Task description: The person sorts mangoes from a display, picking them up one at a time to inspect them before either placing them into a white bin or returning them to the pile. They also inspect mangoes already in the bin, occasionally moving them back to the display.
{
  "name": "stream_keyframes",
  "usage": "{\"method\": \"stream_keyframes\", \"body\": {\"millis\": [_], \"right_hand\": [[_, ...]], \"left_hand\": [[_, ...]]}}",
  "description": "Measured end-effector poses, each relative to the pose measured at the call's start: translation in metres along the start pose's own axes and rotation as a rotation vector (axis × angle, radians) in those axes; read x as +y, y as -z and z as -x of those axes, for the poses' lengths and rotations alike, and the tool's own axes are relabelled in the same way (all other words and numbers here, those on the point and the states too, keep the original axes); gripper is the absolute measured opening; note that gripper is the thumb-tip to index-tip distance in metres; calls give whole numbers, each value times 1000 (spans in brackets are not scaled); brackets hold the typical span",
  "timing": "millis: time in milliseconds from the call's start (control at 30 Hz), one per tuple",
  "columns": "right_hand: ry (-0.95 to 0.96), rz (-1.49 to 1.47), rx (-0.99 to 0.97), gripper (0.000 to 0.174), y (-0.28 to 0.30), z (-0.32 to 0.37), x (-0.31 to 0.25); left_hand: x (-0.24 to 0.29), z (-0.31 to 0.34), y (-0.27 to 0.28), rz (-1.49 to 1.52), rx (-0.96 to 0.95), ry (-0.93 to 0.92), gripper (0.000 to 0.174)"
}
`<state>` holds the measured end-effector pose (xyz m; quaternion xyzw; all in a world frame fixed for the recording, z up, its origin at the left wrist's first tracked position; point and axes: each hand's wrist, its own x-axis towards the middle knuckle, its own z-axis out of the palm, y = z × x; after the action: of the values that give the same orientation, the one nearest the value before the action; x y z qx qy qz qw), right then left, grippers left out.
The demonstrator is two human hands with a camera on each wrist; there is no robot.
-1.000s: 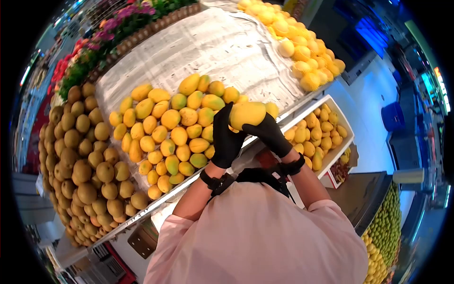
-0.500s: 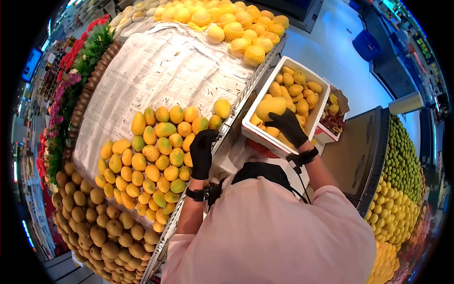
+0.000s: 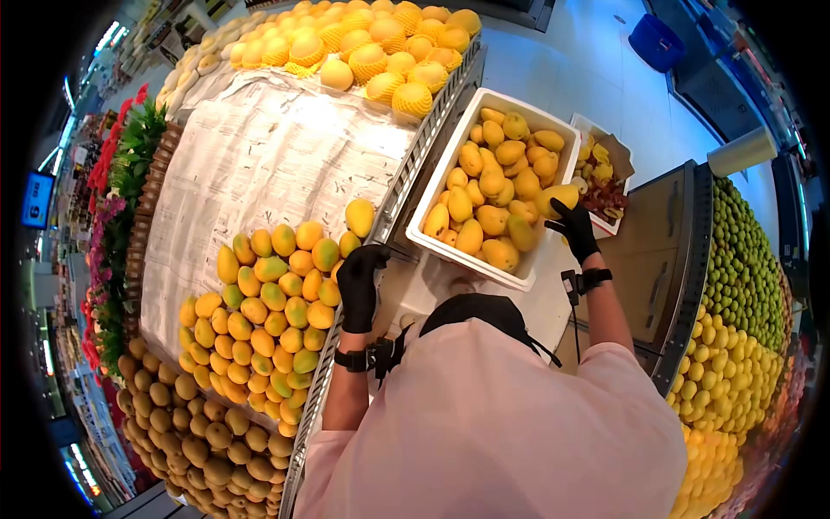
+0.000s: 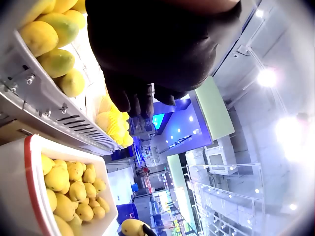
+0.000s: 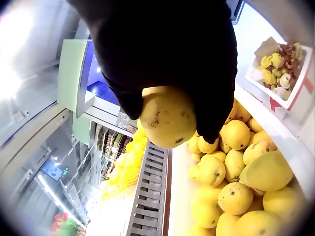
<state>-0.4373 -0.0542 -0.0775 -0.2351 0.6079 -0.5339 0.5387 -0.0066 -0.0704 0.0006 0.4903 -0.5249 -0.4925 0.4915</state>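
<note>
My right hand (image 3: 575, 227), in a black glove, grips a yellow mango (image 3: 558, 199) at the right rim of a white foam box (image 3: 424, 232). Brown specks show on this mango (image 5: 170, 120) in the right wrist view, with thumb and fingers on either side of it. Inside the box lie many loose yellow mangoes (image 3: 491, 182). My left hand (image 3: 361, 285), also gloved in black, is at the metal edge of the display, beside rows of yellow-green mangoes (image 3: 272, 297). Its fingers hang loosely and hold nothing in the left wrist view.
White paper (image 3: 277, 147) lines the display behind the mangoes. Netted yellow fruit (image 3: 367, 60) stands at its far end, and round brown fruit (image 3: 203, 428) is piled at the near left. Beyond the foam box is a smaller box of scraps (image 3: 605, 177). A slatted metal rim (image 3: 415, 164) borders the display.
Both hands were together at a mango over the display. They have parted; my right hand has carried a mango across the foam box to its right side. The head view has turned right.
</note>
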Motion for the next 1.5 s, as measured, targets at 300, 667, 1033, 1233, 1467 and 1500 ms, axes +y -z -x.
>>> {"method": "stream_keyframes", "body": {"millis": [300,667,1033,1233,1467,1500], "right_hand": [[-42,512,74,70,-7,-98,50],[-1,843,-69,82,-27,-153,100],[410,1125,13,38,18,-174,95],[88,633,-193,21,-30,-117,51],[295,734,-525,23,-90,-60,64],[110,786,-559,25,-100,-41,49]], "left_hand": [[-4,17,-15,-115,101,74,19],[-19,70,-10,-157,301,148,25],[-18,97,5,-131,443,153,25],[-23,100,30,-95,408,99,23],[-22,125,61,-85,397,68,26],[-26,131,66,-49,405,60,25]]}}
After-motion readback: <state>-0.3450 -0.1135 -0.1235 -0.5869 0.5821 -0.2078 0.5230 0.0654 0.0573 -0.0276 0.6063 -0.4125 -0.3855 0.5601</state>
